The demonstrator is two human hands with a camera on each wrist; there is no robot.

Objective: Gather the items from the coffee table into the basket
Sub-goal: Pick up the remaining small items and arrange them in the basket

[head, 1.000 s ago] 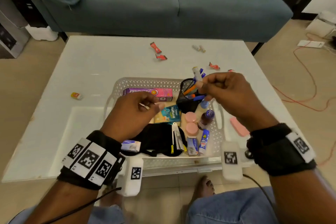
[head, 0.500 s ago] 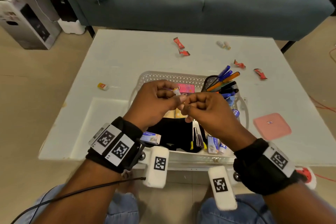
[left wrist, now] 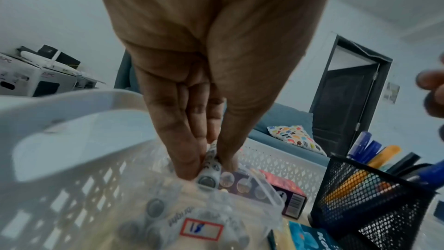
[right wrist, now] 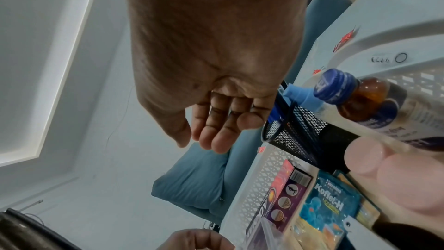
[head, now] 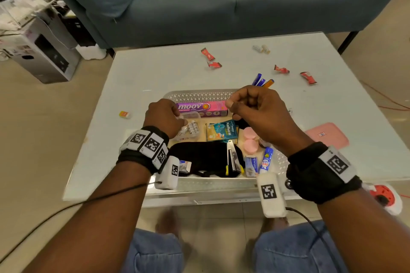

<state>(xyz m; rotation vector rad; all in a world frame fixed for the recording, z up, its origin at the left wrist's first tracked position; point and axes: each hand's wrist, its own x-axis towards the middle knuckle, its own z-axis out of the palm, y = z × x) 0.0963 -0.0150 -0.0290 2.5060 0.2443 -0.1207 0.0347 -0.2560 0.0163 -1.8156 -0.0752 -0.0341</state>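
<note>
Left hand [left wrist: 204,102] pinched a small battery [left wrist: 207,176] over the clear tub [head: 190,127] in the basket [head: 199,96]; right hand [head: 257,113] hovered, loosely curled, holding nothing. Best lowered gently before letting go.

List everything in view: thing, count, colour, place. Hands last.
basket: 1, white lattice, near table edge
moov box: 1, purple-pink, basket's far side
clear container: 1, holds small batteries, basket left
Koflet-H packet: 1, teal, basket middle
mesh pen holder: 1, black, basket right
pens: several, blue and orange, in holder
pink lids: 2, basket right
eye mask: 1, black, basket front
brown bottle: 1, blue cap, basket right
red wrappers: 4, far tabletop
pink case: 1, table right
sofa: 1, blue, behind
left hand: pinches a battery over the container
right hand: loosely curled, holds nothing, above basket
</note>
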